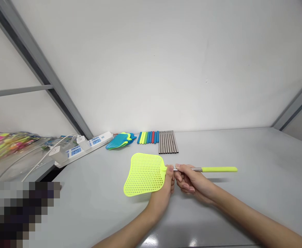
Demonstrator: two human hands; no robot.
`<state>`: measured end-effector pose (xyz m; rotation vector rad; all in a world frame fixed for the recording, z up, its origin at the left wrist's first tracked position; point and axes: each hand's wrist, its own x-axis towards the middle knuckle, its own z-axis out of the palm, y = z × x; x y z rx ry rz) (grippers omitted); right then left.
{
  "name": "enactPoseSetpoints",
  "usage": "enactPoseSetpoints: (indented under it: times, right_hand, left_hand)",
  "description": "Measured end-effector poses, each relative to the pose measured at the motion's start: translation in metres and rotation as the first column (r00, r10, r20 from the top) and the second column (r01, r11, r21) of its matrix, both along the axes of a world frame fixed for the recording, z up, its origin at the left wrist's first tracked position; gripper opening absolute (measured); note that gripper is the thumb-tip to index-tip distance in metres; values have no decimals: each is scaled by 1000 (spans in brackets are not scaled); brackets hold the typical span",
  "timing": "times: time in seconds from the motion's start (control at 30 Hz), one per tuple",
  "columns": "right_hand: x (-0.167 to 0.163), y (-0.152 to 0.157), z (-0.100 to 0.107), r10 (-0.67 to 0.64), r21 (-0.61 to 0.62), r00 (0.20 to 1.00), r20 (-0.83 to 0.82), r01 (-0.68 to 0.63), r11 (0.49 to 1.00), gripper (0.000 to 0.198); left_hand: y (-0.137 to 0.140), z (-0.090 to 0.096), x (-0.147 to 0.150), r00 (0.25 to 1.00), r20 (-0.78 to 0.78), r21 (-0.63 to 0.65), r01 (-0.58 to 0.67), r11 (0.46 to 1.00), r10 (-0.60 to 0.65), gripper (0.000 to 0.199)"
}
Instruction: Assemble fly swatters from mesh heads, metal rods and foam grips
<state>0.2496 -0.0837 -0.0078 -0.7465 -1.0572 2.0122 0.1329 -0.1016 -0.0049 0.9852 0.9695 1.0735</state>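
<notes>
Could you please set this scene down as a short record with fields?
Held item: yellow-green fly swatter, its handle pointing right
Left hand: gripping at the neck, beside the mesh head
Right hand: holding the metal shaft
Table, back, left to right: stacked swatter heads, a row of coloured grips, a row of metal rods
Far left: white power strip with two white plugs

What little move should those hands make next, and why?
Perhaps ease the left hand toward the right hand: both hold the metal rod between the yellow swatter head and yellow handle, and it looks thinner near the head, so it may slide shorter.
</notes>
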Motion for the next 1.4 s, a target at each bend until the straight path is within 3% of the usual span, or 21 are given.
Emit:
enactPoseSetpoints:
  times: [0.43, 0.8, 1.1, 1.4]
  right_hand:
    - [-9, -7, 1, -61, 133, 992, 115, 46, 990, 40]
    - [-10, -5, -1, -72, -2, 996, 58, 73, 997, 36]
    - [-15, -1, -8, -177, -78, 983, -43, 173, 982, 34]
    - [-17, 0, -11, -234, -125, 964, -129, 218, 968, 36]
  left_hand:
    - [4, -14, 0, 997, 42, 23, 68, 997, -69, 46]
    - [9, -12, 2, 990, 136, -129, 63, 990, -46, 42]
    - [10, -7, 5, 986, 161, -55, 50, 997, -41, 32]
    - [11, -3, 5, 987, 160, -52, 21, 998, -12, 35]
